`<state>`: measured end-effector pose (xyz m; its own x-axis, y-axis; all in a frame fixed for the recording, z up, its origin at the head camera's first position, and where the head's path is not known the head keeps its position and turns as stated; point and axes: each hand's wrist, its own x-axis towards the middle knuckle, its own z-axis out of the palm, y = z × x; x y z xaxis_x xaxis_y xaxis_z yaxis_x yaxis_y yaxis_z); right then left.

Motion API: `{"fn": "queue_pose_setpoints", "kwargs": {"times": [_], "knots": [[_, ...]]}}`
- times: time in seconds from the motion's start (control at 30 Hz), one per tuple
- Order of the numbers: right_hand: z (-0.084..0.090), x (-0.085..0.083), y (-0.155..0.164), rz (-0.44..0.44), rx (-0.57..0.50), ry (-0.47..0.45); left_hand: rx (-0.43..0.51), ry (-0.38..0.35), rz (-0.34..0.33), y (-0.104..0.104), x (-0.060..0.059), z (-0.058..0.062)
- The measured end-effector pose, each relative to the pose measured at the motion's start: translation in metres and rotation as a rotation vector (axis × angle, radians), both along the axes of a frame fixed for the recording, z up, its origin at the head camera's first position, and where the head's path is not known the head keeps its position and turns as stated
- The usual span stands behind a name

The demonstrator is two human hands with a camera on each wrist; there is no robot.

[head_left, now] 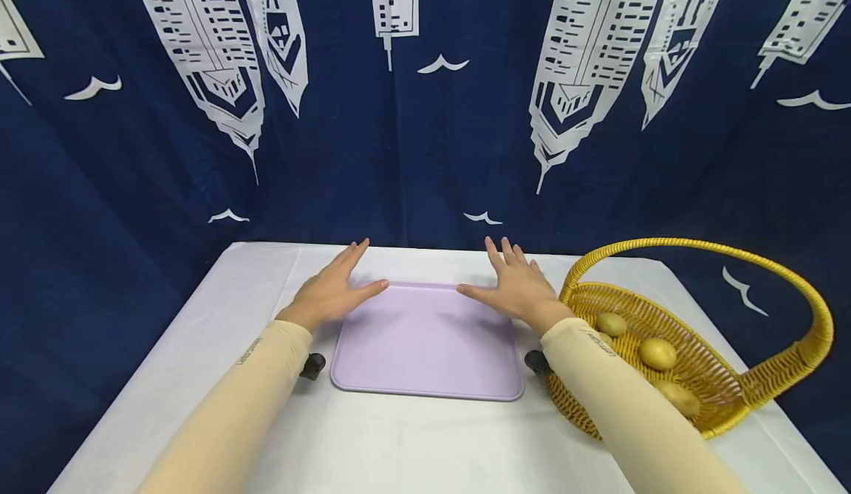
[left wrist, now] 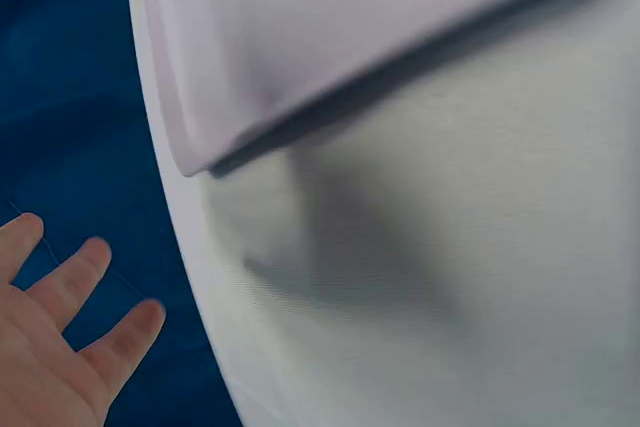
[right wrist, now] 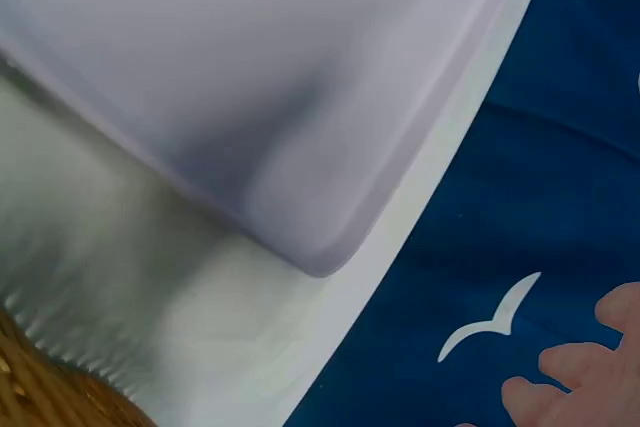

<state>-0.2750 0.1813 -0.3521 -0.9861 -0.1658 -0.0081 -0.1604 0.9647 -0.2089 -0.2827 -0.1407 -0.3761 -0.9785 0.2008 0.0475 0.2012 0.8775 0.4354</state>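
A pale purple tray (head_left: 428, 346) lies flat on the white-covered table, bare inside. My left hand (head_left: 332, 291) hovers over its far left corner, fingers spread and holding nothing. Over the far right corner my right hand (head_left: 515, 287) is held the same way, thumb pointing inward. In the left wrist view the left fingers (left wrist: 75, 282) stretch out beyond the tray's edge. The right wrist view catches the right fingers (right wrist: 570, 372) at its lower right, apart from the tray (right wrist: 330, 247).
A yellow wicker basket (head_left: 725, 405) with a tall arched handle stands at the right, partly behind my right forearm. Several potatoes (head_left: 658, 354) lie in it. A dark blue curtain (head_left: 399, 147) with white building prints hangs behind the table (head_left: 372, 442).
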Motion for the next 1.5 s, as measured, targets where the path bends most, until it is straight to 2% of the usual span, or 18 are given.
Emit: {"fn": "queue_pose_setpoints", "kwargs": {"times": [0.2,0.4,0.67,0.83,0.97,1.17,1.4,1.5], "knots": [[0.004,0.011,0.002,0.037,-0.136,-0.004,0.231,-0.104,0.009,-0.016,0.006,-0.018],[0.004,0.020,0.005,0.052,-0.284,0.032,0.324,-0.211,-0.007,-0.025,0.011,-0.030],[0.001,0.035,0.010,0.063,-0.389,0.060,0.371,-0.286,-0.019,-0.032,0.019,-0.040],[0.001,0.047,0.015,0.093,-0.473,0.046,0.408,-0.352,-0.084,-0.035,0.024,-0.045],[0.002,0.056,0.019,0.114,-0.529,0.046,0.369,-0.343,-0.129,-0.037,0.028,-0.047],[0.005,0.071,0.033,0.133,-0.610,0.064,0.309,-0.323,-0.162,-0.037,0.032,-0.052],[0.011,0.084,0.056,0.145,-0.724,0.082,0.325,-0.389,-0.176,-0.041,0.035,-0.052],[0.013,0.090,0.067,0.165,-0.742,0.081,0.325,-0.407,-0.208,-0.043,0.035,-0.052]]}}
